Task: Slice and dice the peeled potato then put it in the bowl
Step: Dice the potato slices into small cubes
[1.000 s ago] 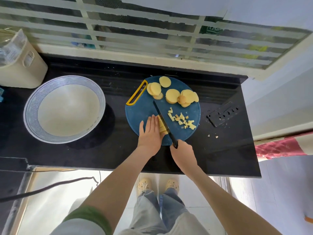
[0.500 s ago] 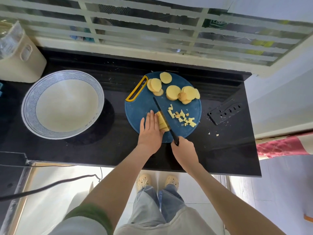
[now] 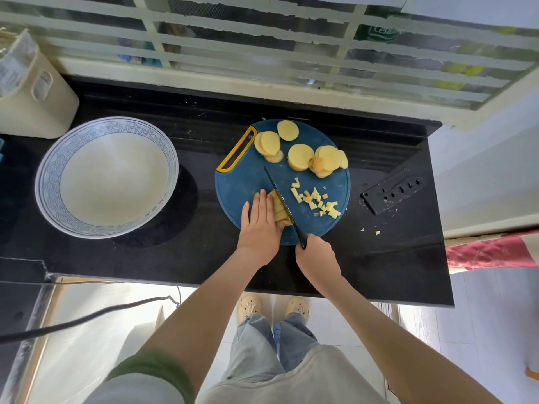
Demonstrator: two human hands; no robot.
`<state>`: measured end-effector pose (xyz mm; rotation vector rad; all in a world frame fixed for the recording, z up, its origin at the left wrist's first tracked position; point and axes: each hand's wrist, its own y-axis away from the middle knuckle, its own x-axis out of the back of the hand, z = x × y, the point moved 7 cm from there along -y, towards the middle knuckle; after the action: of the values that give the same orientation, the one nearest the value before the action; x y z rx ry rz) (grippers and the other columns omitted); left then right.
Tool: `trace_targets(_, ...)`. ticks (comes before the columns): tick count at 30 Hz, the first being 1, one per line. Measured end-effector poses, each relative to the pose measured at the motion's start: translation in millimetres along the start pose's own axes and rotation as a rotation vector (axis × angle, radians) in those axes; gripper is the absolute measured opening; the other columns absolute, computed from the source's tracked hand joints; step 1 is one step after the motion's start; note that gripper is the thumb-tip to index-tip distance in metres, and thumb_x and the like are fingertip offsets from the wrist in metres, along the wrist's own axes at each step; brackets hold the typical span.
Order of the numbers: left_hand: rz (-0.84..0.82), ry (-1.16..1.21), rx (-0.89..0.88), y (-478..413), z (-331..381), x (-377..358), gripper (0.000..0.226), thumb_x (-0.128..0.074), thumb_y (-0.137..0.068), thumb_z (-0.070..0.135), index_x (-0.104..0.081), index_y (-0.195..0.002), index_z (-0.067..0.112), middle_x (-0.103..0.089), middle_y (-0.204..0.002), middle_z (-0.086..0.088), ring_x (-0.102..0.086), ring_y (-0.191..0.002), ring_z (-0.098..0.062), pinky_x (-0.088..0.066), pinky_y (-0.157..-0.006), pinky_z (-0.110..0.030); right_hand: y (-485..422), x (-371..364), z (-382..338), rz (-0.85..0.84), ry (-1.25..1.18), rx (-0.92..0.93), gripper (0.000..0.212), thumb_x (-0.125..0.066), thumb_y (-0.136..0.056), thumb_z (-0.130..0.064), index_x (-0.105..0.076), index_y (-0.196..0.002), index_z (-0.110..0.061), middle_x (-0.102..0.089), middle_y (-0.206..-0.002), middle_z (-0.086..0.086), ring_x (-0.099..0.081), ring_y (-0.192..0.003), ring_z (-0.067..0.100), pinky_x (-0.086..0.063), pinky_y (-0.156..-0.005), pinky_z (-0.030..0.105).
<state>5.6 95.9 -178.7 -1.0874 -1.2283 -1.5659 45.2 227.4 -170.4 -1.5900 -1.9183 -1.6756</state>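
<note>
Head camera, looking down at a black counter (image 3: 175,258). Your left hand (image 3: 259,225) lies flat, fingers straight and together, pressing a small stack of potato strips (image 3: 280,211) onto the near part of a round blue cutting board (image 3: 242,185). Your right hand (image 3: 316,255) is curled round the handle of a black knife (image 3: 280,196). Its blade rests against the right side of the stack, tip pointing away from you.

Just right of the blade sits a loose scatter of diced potato (image 3: 316,201), a modest amount. At the far side of the board lie several round potato slices (image 3: 300,157), overlapping in two groups and not yet cut down. A wide patterned bowl (image 3: 110,182) stands on the counter well to the left of the board, with no potato in it.

Slicing looks finished and dicing looks early: one portion is cubed and one stack is under the knife. The round slices remain to be diced, and the whole transfer to the bowl is still to do.
</note>
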Motion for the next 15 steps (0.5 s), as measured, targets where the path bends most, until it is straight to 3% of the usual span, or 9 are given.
trace_targets(5,0.009,0.018,0.0,-1.3,-0.9,-4.1,0.075,0.004,-0.09,0.045,-0.006,-0.15,0.0,-0.009,-0.159,-0.016,-0.009,-0.147,-0.029,0.005,-0.115,-0.042,-5.0,-2.5,1.9,0.01,0.002,-0.01,0.018,-0.045,-0.098,-0.026,-0.055,-0.103,-0.012,-0.059,-0.087,0.004,-0.062,-0.079,0.017,-0.057,-0.074,0.033)
trace_targets(10,-0.017,0.033,-0.035,-2.0,-1.6,-4.6,0.077,0.012,-0.086,0.046,0.006,-0.149,0.003,0.001,-0.16,-0.013,0.002,-0.148,-0.026,0.011,-0.114,-0.042,-9.9,-2.4,0.8,0.008,0.013,-0.011,0.018,-0.044,-0.098,-0.025,-0.055,-0.102,-0.012,-0.059,-0.085,0.004,-0.062,-0.078,0.018,-0.057,-0.072,0.034)
trace_targets(15,-0.003,0.026,-0.039,-2.0,-2.5,-2.9,0.069,-0.002,-0.096,0.046,0.005,-0.15,0.003,0.001,-0.16,-0.012,0.003,-0.148,-0.025,0.012,-0.115,-0.042,-10.8,0.5,0.6,0.011,0.016,-0.007,0.02,-0.045,-0.097,-0.025,-0.056,-0.102,-0.009,-0.057,-0.084,0.004,-0.061,-0.077,0.019,-0.053,-0.067,0.032)
